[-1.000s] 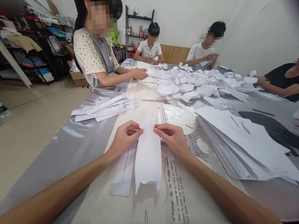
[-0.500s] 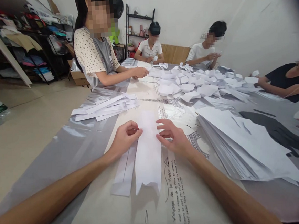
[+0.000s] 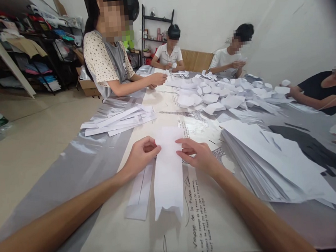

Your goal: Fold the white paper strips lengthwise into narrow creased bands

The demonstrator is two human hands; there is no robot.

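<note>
At mid-frame, the left hand [image 3: 143, 153] pinches a paper strip [image 3: 168, 176]; the right hand [image 3: 198, 155], fingers parted, is at its right edge.

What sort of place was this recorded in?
Probably an informal workroom, perhaps at home: a cloth-covered table, a heap of folded white paper, and crammed shelves at left.

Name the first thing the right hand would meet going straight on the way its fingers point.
The right hand would likely meet the near edge of the strip between the hands; whether its fingertips already touch is unclear.
</note>
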